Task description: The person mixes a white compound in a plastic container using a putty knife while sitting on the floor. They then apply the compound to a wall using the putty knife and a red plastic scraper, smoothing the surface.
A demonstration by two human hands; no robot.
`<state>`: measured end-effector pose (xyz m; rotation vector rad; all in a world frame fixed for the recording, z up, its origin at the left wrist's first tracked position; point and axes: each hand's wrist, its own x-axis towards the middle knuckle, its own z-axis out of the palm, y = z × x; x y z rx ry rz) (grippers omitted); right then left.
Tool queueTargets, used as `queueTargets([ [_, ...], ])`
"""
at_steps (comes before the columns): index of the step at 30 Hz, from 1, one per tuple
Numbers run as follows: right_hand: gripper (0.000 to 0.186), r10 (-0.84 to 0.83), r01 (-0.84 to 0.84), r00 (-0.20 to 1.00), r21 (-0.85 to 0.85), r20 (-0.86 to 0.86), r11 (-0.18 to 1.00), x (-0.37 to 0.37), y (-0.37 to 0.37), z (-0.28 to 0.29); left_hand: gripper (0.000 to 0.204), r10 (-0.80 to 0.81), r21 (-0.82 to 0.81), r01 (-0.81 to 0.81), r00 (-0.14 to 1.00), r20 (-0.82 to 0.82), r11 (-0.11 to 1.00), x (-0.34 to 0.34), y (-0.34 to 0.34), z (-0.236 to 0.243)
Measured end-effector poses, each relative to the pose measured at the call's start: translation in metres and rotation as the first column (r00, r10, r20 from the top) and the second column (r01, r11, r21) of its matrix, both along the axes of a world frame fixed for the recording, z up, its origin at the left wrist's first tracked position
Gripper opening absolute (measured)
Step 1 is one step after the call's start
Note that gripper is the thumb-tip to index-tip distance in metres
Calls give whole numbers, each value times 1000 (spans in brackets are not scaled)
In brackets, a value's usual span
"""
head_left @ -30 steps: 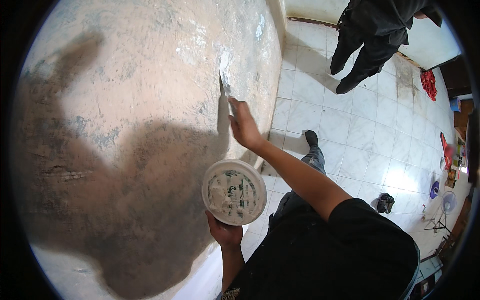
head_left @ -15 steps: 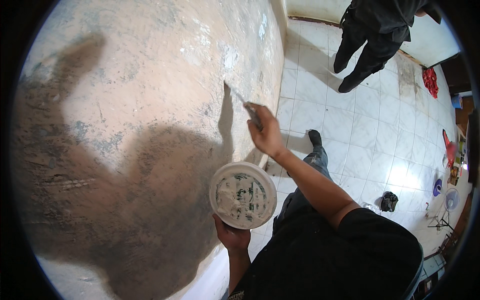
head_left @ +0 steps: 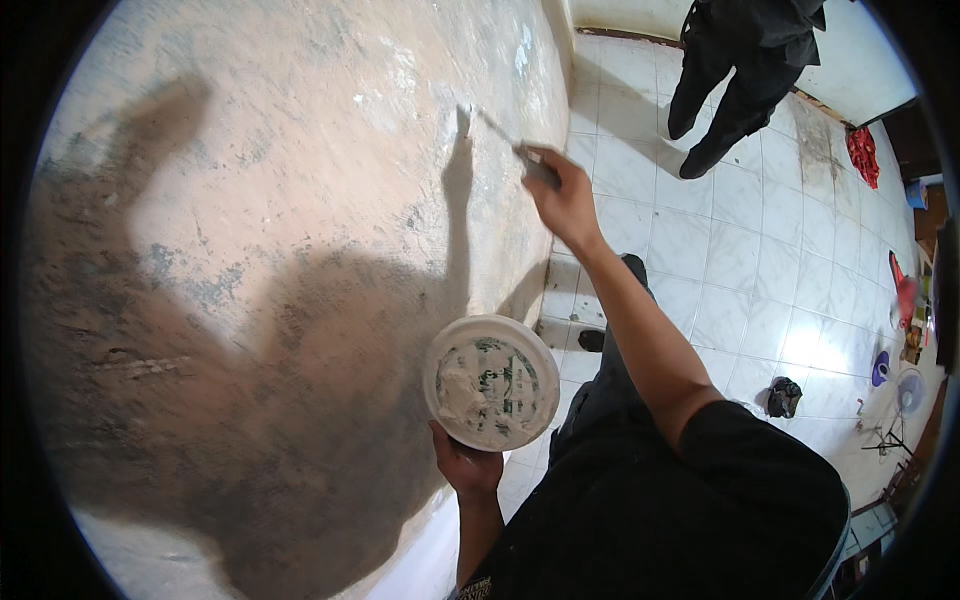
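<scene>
In my left hand (head_left: 468, 468) is a round white bucket lid (head_left: 547, 385), held from beneath and close to the wall. Pale putty (head_left: 462, 398) is smeared over the lid's face, mostly on its left side, partly covering green print. My right hand (head_left: 568, 208) is closed round the handle of a putty knife (head_left: 497, 128). The arm reaches forward, and the blade's tip is at or very near the wall (head_left: 330, 190); contact is hard to tell. The wall is patchy, pinkish-beige with grey and white areas, and shadows fall across it.
Beyond me stands another person (head_left: 740, 75) in dark clothes on the white tiled floor (head_left: 690, 235). Farther right are a red crumpled item (head_left: 862, 157), a black plastic bag (head_left: 783, 397) and a fan (head_left: 908, 392). The wall fills the left side.
My right hand has moved the putty knife forward and slightly right along the wall. The lid in my left hand has shifted only slightly. One of my feet has changed place.
</scene>
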<state>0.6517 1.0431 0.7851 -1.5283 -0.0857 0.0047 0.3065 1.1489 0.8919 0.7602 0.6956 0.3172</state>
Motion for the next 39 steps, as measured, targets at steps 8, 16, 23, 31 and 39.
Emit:
queueTargets([
  [8, 40, -106, 108, 981, -2, 162, 994, -41, 64, -5, 65, 7, -49, -7, 1000, 2, 999, -1, 0, -3],
  [16, 49, -158, 166, 944, -4, 290, 986, -3, 86, 2, 66, -56, -25, 56, 998, -2, 998, -3, 8, -9],
  [23, 52, -1, -19, 988, 126, 152, 992, -68, 77, -18, 65, -9, -20, 9, 1000, -12, 1000, -7, 9, -10],
  [31, 49, -88, 106, 971, -71, 222, 992, -46, 134, -31, 67, -77, 13, 78, 996, -44, 997, -5, 14, -13],
  [39, 52, -198, 206, 926, 9, 322, 979, -12, 107, -16, 70, -92, 48, 94, 995, -40, 994, -13, 18, -17],
])
